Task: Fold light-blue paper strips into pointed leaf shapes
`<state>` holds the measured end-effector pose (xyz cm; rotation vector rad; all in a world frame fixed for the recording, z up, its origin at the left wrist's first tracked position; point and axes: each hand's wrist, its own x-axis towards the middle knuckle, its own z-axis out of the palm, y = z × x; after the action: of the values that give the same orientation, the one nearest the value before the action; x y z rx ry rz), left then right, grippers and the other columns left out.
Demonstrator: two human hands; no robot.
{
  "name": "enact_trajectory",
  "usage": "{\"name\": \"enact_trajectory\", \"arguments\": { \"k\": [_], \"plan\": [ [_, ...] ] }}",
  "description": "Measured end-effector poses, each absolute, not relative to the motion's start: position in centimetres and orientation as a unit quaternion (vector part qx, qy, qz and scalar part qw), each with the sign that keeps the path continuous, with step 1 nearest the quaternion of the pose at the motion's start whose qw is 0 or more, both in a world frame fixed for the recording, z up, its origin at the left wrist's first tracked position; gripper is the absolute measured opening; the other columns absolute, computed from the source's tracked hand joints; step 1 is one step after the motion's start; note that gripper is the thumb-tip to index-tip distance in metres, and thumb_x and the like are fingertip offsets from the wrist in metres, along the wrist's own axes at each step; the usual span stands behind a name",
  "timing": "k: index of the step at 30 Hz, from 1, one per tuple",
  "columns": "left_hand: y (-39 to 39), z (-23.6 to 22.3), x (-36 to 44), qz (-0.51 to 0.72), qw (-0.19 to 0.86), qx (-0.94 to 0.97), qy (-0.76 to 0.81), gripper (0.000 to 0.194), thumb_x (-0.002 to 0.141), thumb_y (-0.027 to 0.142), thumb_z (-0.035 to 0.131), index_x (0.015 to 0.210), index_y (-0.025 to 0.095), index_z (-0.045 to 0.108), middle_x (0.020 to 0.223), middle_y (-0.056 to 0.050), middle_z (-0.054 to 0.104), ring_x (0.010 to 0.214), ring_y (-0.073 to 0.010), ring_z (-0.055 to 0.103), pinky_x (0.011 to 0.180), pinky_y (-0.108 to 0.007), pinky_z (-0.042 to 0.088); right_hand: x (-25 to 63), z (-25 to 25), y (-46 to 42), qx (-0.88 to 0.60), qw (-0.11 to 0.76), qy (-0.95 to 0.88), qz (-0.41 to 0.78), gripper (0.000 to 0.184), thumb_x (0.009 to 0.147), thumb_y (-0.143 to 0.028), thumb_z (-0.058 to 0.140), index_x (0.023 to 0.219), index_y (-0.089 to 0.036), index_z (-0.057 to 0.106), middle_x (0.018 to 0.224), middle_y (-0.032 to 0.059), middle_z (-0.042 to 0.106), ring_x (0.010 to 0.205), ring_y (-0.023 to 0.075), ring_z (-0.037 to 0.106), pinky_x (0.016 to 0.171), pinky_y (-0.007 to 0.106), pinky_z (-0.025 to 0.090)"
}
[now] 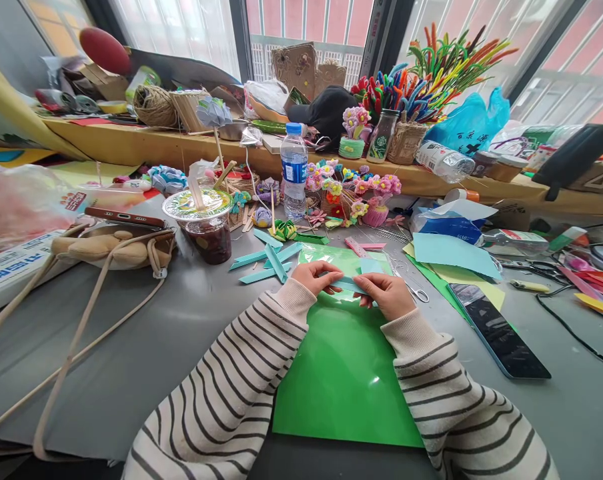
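My left hand (pixel 319 277) and my right hand (pixel 384 292) pinch opposite ends of a light blue paper strip (pixel 348 284). The strip is held level over a glossy green sheet (pixel 346 373) on the grey table. Just left of my left hand lie several folded turquoise paper strips (pixel 275 261), some crossing each other. Behind the held strip a small light blue paper piece (pixel 370 265) rests on the sheet. Scissors (pixel 417 292) lie to the right of my right hand, their blades partly hidden.
A lidded cup of dark drink (pixel 206 233) and a beige bag (pixel 114 247) stand at left. At right are a black phone (pixel 499 330) and a light blue sheet (pixel 456 255). A water bottle (pixel 294 173) and crocheted flowers (pixel 354 190) stand at the back, below a cluttered ledge (pixel 261 157).
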<state>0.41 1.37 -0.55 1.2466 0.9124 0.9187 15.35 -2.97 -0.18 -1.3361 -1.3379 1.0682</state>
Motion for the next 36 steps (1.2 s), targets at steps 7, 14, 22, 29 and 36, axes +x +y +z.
{"name": "enact_trajectory", "arguments": {
  "k": [7,14,22,29,36],
  "plan": [
    [1.38,-0.74,0.34,0.397,0.617,0.556,0.391,0.026,0.052,0.028,0.065,0.067,0.008,0.056,0.05,0.0,0.056,0.045,-0.0118,0.057,0.045,-0.021,0.046,15.32,-0.44,-2.97,-0.546,0.466,-0.565,0.407,0.026,0.062,-0.041,0.056,0.063,-0.015,0.059,0.046,0.0001,0.057,0.036,0.0103,0.049,0.037,0.022,0.039],
    [1.45,-0.81,0.28,0.407,0.609,0.563,0.383,0.041,0.051,0.027,0.066,0.086,0.011,0.051,0.056,0.0,0.057,0.048,-0.0097,0.055,0.047,-0.021,0.046,15.3,-0.81,-2.83,-0.551,0.486,-0.569,0.369,0.026,0.061,-0.041,0.056,0.06,-0.016,0.057,0.043,-0.0005,0.056,0.034,0.0102,0.049,0.036,0.021,0.039],
    [1.43,-0.89,0.21,0.447,0.566,0.574,0.387,0.036,0.052,0.024,0.065,0.082,0.013,0.048,0.055,0.002,0.057,0.048,-0.0066,0.051,0.05,-0.019,0.042,15.2,-0.64,-2.82,-0.552,0.498,-0.559,0.366,0.025,0.061,-0.041,0.057,0.061,-0.016,0.056,0.044,0.0,0.056,0.033,0.0099,0.048,0.034,0.021,0.038],
    [1.37,-0.71,0.29,0.445,0.573,0.57,0.385,0.035,0.053,0.028,0.064,0.08,0.013,0.046,0.051,0.003,0.055,0.046,-0.0072,0.05,0.048,-0.02,0.043,15.17,-0.75,-2.71,-0.545,0.525,-0.549,0.353,0.027,0.058,-0.04,0.06,0.067,-0.016,0.053,0.042,-0.0029,0.053,0.035,0.0113,0.051,0.035,0.022,0.04],
    [1.43,-0.58,0.23,0.448,0.603,0.542,0.376,0.037,0.056,0.034,0.061,0.081,0.013,0.044,0.046,0.004,0.052,0.047,-0.0087,0.051,0.048,-0.024,0.047,15.52,-0.66,-2.68,-0.559,0.49,-0.57,0.35,0.026,0.059,-0.041,0.058,0.064,-0.016,0.055,0.046,-0.0003,0.056,0.04,0.0122,0.053,0.038,0.022,0.04]
  ]
}}
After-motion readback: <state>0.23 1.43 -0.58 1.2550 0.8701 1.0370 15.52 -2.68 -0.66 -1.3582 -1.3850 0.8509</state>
